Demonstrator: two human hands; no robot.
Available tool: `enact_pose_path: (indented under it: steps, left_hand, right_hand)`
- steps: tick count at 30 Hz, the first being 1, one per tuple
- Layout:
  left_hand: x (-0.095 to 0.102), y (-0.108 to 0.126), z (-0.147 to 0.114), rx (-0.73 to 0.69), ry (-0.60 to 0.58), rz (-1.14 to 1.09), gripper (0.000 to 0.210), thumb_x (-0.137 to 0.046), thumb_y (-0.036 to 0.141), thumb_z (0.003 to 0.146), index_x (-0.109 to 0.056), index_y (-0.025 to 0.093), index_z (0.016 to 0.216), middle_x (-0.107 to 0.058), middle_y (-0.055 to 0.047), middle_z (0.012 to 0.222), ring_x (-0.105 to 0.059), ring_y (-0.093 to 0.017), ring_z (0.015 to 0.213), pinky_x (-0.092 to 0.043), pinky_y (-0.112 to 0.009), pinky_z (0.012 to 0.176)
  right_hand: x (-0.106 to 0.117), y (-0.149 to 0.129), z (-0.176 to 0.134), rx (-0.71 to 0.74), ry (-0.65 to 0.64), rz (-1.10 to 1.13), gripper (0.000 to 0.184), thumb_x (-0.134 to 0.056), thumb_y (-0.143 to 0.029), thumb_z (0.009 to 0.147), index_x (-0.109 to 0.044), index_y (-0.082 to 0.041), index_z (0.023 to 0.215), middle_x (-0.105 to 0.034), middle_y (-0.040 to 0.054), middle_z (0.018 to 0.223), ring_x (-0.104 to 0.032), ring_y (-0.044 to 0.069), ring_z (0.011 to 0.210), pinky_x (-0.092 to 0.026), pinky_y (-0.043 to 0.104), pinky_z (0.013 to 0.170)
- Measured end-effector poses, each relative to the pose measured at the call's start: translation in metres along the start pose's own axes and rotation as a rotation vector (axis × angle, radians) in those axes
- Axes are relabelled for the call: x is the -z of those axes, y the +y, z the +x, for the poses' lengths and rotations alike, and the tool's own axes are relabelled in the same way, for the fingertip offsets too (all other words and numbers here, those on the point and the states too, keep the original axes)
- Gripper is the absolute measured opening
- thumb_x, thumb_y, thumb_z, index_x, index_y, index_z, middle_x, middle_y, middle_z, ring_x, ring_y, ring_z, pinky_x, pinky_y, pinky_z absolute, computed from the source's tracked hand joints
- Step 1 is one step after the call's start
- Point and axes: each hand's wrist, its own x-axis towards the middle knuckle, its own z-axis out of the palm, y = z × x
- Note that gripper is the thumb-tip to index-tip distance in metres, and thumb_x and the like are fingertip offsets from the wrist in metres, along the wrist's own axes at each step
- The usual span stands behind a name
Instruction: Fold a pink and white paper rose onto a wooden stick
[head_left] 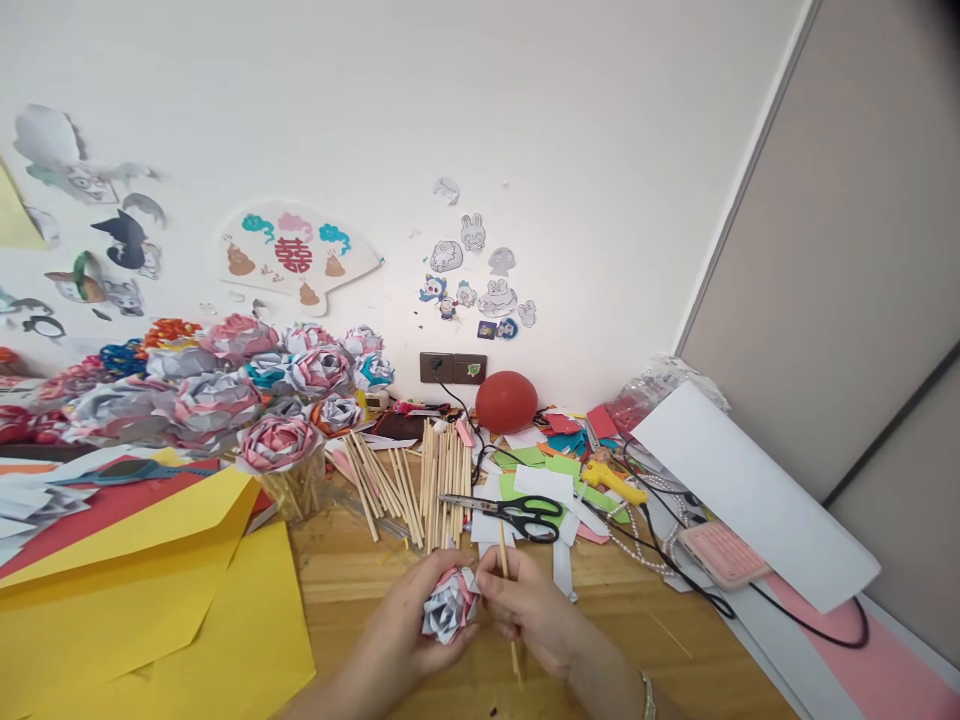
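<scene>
My left hand (409, 618) curls around a pink and white folded-paper flower (450, 606), its petals facing up toward me. Close beside it, my right hand (532, 606) grips a thin wooden stick (504, 548) between thumb and fingers. The stick stands nearly upright, with its lower end showing below the hand. Fingertips of the right hand are at the flower's right edge; whether they touch it I cannot tell. Just beyond the hands lie black-handled scissors (517, 512) and a pile of wooden sticks (446, 480).
Finished paper flowers (277, 440) crowd the left rear. Yellow paper sheets (225, 600) cover the left side. A red balloon (506, 402) rests by the wall socket (452, 368). To the right are a yellow glue gun (613, 482), paper scraps (545, 485), a pink keyboard-like device (724, 553) and black cables.
</scene>
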Motion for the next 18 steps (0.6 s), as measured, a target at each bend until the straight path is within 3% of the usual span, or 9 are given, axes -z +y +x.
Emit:
enact_pose_path:
  steps: [6, 12, 18]
  left_hand:
    - [-0.0019, 0.0007, -0.0026, -0.059, -0.008, -0.066, 0.032, -0.057, 0.017, 0.069, -0.046, 0.021, 0.099, -0.062, -0.005, 0.09, -0.061, -0.019, 0.079, -0.048, -0.026, 0.07]
    - [-0.0019, 0.0016, -0.0017, -0.047, 0.014, -0.097, 0.031, -0.055, 0.018, 0.071, -0.046, 0.021, 0.1, -0.061, -0.004, 0.088, -0.06, -0.018, 0.076, -0.048, -0.025, 0.067]
    - [-0.0029, 0.0047, 0.0003, 0.029, -0.013, -0.23, 0.03, -0.054, 0.019, 0.072, -0.045, 0.019, 0.101, -0.06, -0.005, 0.089, -0.06, -0.019, 0.08, -0.048, -0.026, 0.072]
  right_hand:
    - [-0.005, 0.0046, -0.0028, -0.016, -0.033, 0.049, 0.042, -0.074, -0.047, 0.061, -0.046, -0.018, 0.072, -0.037, -0.0109, 0.046, -0.022, 0.003, 0.038, -0.016, 0.018, 0.038]
    - [-0.0086, 0.0065, -0.0036, 0.027, 0.057, -0.008, 0.041, -0.074, -0.047, 0.061, -0.048, -0.016, 0.071, -0.043, -0.0073, 0.053, -0.03, 0.004, 0.043, -0.019, 0.017, 0.04]
    - [-0.0053, 0.0065, -0.0035, -0.046, -0.021, 0.193, 0.032, -0.069, -0.04, 0.07, -0.048, -0.017, 0.074, -0.038, -0.0091, 0.052, -0.02, 0.003, 0.041, -0.017, 0.017, 0.04]
